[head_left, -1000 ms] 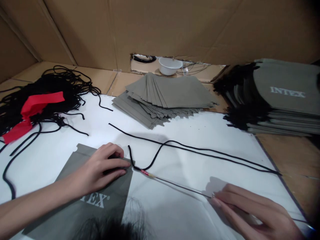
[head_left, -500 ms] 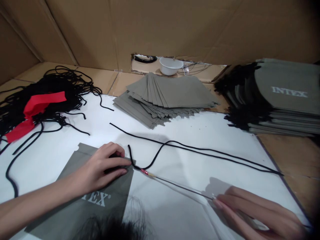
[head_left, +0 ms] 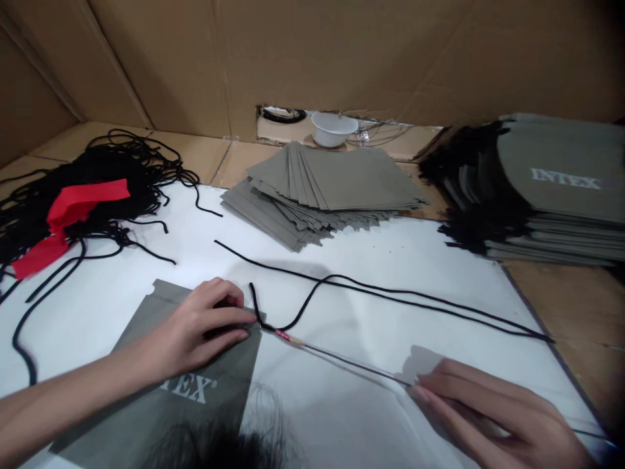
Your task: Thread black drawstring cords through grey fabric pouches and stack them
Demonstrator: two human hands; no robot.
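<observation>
Observed: left hand (head_left: 198,322) lies toward the near-left of the white-covered tabletop (head_left: 390,260), on a grey INTEX fabric bag (head_left: 209,384); its fingers (head_left: 227,317) curl closed around the bag's top corner, pinching the hem; what lies inside the fold is hidden. Right hand (head_left: 493,417) rests near the tabletop's near-right corner, its fingers almost together along a thin metal wire (head_left: 351,361); whether they grip or merely press it cannot be told. The wire runs up-left to a red-wrapped joint (head_left: 282,335), just beside the bag's corner, and there meets a black cord (head_left: 390,293) looping loosely across the white surface; judged from this layout, a straight, low line between the hands would best spare that joint a kink. Along the far edge lie a fanned stack of grey panels (head_left: 332,185) and, at right, a stack of corded grey bags (head_left: 561,182); a tangle of black cords (head_left: 105,156) with a red strip (head_left: 83,202) sits at the far-left corner; a white bowl (head_left: 332,128) stands beyond.
</observation>
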